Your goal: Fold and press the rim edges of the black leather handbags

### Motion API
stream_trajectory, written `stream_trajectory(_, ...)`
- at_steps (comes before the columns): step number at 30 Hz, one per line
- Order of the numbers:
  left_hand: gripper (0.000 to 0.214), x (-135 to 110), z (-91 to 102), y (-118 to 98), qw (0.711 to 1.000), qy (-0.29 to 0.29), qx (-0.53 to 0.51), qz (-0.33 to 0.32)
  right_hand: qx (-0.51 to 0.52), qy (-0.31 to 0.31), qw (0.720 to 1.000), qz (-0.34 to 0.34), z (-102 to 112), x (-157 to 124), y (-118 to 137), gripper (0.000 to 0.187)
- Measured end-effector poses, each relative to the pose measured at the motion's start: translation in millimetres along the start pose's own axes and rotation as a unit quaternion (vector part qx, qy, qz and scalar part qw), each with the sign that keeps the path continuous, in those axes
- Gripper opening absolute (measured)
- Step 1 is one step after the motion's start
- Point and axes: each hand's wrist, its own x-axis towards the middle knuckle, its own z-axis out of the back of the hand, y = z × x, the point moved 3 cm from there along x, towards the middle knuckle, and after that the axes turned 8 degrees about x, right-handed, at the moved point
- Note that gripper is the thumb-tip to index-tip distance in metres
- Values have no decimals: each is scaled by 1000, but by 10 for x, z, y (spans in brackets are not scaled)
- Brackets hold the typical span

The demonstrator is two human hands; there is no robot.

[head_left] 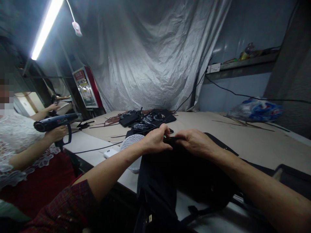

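A black bag (184, 176) lies on the near edge of the table (255, 142) and hangs over it toward me. Both my hands meet at its top edge. My left hand (156, 139) is closed in a pinch on the bag's top, the thumb pressed against the fingers. My right hand (196, 142) is closed on the same edge, fingers curled over the dark fabric. A small white fan (131, 142) sits just behind my left forearm.
A person at the left in a white lace top holds a black heat gun (56, 122). A pile of black bag parts and straps (145, 119) lies further back. A blue plastic bag (255, 110) rests at the far right. A white device (110, 152) lies near the fan.
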Motion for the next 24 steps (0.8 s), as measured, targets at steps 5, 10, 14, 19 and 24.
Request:
stream_trajectory(5, 54, -190, 14, 184, 995, 50, -35, 81, 25, -8, 999, -30, -5, 52, -105, 24)
stream_trajectory(10, 37, -209, 40, 166, 999, -20, -33, 31, 23, -18, 999, -30, 4, 36, -79, 24)
stream_trajectory(14, 18, -205, 68, 118, 996, -88, 15, -16, 21, -26, 999, -27, 9, 14, -75, 25)
stream_trajectory(19, 8, -262, 93, 100, 986, -117, 105, -55, 16, -31, 999, -20, 1, 12, -81, 24)
stream_trajectory(24, 17, -290, 101, 69, 969, -101, 205, -90, 16, -33, 999, -18, -1, 3, -65, 24)
